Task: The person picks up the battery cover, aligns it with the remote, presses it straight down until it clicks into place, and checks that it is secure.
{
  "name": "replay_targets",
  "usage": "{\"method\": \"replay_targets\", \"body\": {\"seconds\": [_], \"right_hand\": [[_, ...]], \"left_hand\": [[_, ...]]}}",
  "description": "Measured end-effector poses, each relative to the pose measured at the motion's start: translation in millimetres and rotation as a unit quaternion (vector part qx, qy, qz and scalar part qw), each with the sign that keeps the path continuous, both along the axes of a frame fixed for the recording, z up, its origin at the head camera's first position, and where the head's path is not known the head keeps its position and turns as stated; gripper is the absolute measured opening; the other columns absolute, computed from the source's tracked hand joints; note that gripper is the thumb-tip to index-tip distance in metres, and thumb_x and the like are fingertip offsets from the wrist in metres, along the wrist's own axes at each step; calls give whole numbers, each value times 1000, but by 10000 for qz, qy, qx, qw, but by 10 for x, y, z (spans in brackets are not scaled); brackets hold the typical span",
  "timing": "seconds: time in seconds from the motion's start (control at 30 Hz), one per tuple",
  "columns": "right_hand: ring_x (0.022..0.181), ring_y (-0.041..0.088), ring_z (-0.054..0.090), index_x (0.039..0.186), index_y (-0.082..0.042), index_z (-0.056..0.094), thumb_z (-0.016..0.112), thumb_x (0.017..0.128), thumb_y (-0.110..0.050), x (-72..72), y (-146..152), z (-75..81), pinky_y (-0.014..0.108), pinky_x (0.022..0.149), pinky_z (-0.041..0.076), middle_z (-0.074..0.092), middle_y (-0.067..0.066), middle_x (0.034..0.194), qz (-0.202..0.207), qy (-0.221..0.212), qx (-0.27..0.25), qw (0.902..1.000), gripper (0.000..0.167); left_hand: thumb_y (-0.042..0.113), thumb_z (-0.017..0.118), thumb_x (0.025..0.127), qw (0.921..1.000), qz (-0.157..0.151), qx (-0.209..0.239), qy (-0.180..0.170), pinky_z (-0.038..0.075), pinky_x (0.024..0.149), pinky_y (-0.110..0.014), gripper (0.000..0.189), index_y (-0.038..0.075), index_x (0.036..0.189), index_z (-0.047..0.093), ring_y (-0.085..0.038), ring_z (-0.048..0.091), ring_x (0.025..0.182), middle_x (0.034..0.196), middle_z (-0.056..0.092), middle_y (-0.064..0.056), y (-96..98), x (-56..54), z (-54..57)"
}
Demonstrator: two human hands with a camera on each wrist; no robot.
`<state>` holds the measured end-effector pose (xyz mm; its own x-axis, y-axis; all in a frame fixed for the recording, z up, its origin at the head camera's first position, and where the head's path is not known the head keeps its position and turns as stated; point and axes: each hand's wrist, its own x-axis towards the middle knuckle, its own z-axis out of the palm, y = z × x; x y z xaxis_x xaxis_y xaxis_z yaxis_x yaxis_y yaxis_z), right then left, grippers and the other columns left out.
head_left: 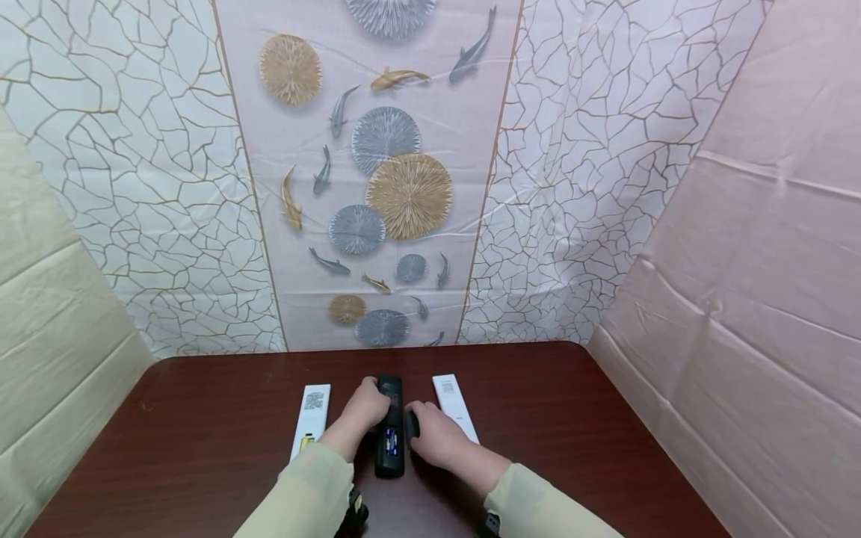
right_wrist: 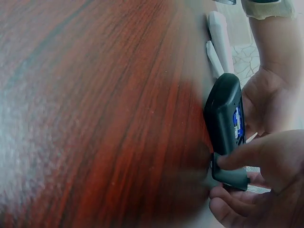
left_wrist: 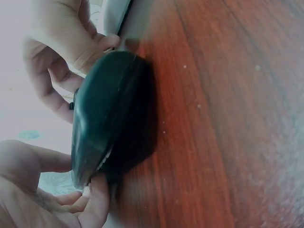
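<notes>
A black remote control [head_left: 390,462] lies on the table with its battery side up. Blue batteries [head_left: 392,441] show in its open compartment, also visible in the right wrist view. My left hand [head_left: 366,408] grips the remote's far part from the left side, thumb and fingers on its edges. Just right of the remote, my right hand [head_left: 439,435] pinches a small black battery cover [right_wrist: 232,176] between thumb and fingers. In the head view a narrow gap separates cover and remote. The left wrist view shows the near end of the remote [left_wrist: 107,90].
A slim white oblong [head_left: 312,411] with printed text and a yellow battery mark lies left of the left hand. Another slim white oblong [head_left: 454,400] lies behind the right hand. The dark red table [head_left: 202,448] meets a patterned cloth backdrop [head_left: 403,299].
</notes>
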<state>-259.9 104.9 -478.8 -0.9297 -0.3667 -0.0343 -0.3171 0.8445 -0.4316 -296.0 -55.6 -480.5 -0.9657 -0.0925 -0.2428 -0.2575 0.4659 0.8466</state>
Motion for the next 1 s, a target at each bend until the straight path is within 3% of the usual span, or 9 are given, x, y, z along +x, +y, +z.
{"method": "replay_targets", "body": {"seconds": [0.1,0.27,0.6,0.8,1.0], "right_hand": [[94,14,59,130,-13,60,66,91,-11,1,-13,11,34,75,52,62,7,116,-115,35,-47,9999,40],[96,15,61,124,-16,65,61,96,-10,27,-23,37,35,75,52,64,7,117,-219,206,-303,9991,29],[101,17,61,120,-17,68,58,97,-8,16,26,68,40,80,53,67,4,117,-328,322,-1140,9924,26],[97,18,62,121,-14,69,59,97,-5,45,84,65,36,74,52,68,3,114,-250,448,-1271,9906,27],[100,17,62,121,-17,69,60,97,-7,122,152,92,35,76,53,68,1,115,-336,542,-1399,9881,27]], "left_hand": [[4,55,93,9988,45,496,-12,58,66,-43,55,-9,142,37,-36,63,100,127,53,-30,-24,1,-4],[2,54,91,9957,22,923,8,59,66,-43,49,-15,137,43,-37,66,96,125,54,-32,-52,3,-7],[1,54,95,9944,98,1052,-82,59,72,-45,45,-14,136,44,-39,62,105,127,53,-31,-45,30,20],[4,53,97,9920,242,1229,-160,59,67,-47,46,-7,140,39,-42,62,105,131,49,-32,-42,1,8],[5,54,98,9909,284,1298,-192,58,66,-47,47,-3,142,39,-42,62,105,132,48,-30,-44,-19,-2]]}}
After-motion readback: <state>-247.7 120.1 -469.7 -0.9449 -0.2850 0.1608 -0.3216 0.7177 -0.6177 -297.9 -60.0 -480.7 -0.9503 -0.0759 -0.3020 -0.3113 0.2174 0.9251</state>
